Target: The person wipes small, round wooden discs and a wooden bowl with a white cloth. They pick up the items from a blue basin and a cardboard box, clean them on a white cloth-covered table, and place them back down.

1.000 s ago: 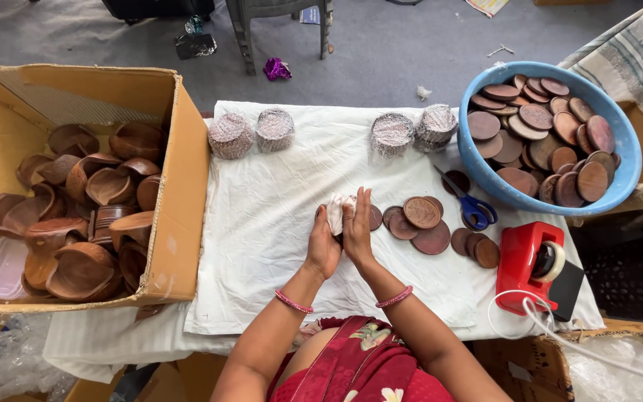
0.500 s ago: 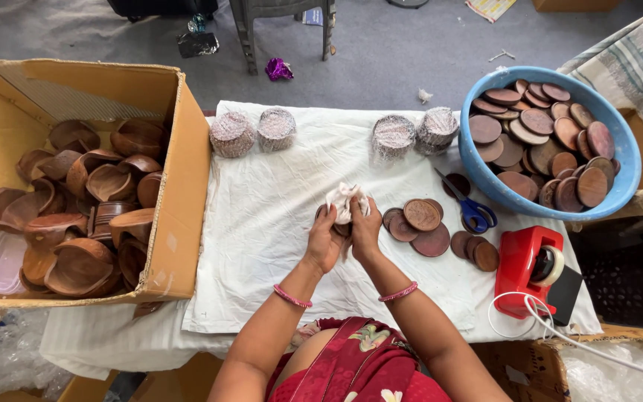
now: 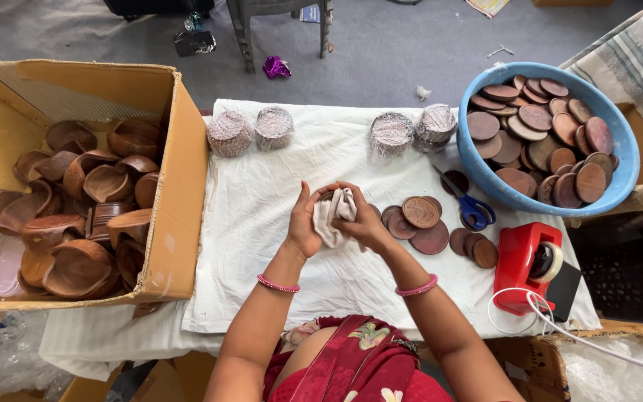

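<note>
Holding a small pale cloth [image 3: 334, 214] between them, the left hand [image 3: 303, 223] and right hand [image 3: 364, 222] meet above the counter [image 3: 277, 223], which is draped in a white sheet. Both grips are closed: the left cups from one side, palm inward, while the right fingers [image 3: 351, 195] curl over the cloth's top. Something dark peeks out at the cloth's upper edge, likely a wooden disc, though most of it is hidden.

The cloth looks soft and limp, so it will bunch and slip unless pinched firmly; any disc inside would be stiff, light, smooth-faced, and best held by its rim through the fabric.

Just right of the grip lie loose discs [image 3: 420, 216], then scissors [image 3: 472, 208] and a red tape dispenser [image 3: 531, 264]. Beyond those sits a blue basin [image 3: 626, 175] of discs; left of the grip, well apart, a box [image 3: 176, 216] of wooden bowls.
</note>
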